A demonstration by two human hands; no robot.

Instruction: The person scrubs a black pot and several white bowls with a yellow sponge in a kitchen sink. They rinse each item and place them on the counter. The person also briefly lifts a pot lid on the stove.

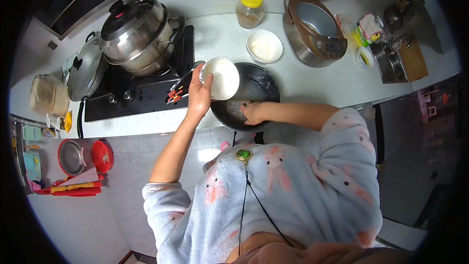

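Observation:
My left hand [200, 93] grips a white bowl [221, 79], tilted at the left rim of a round black pot [269, 77]. A bundle of dark chopsticks [178, 90] with orange and yellow ends shows beside this hand, over the stove's edge. Whether the hand holds the bundle too, I cannot tell. My right hand [255, 113] reaches down into the near side of the pot, fingers bent and partly hidden. A thin yellowish strip shows near its fingertips. Behind the pot, two stacked white bowls [264, 46] stand on the counter [223, 36].
A steel steamer pot [135, 40] and a lidded pan [86, 68] occupy the black gas stove [146, 104]. A jar with a yellow lid [250, 11] stands at the back. An opened rice cooker [311, 40] sits right of the bowls. Farther right is a sink [388, 62].

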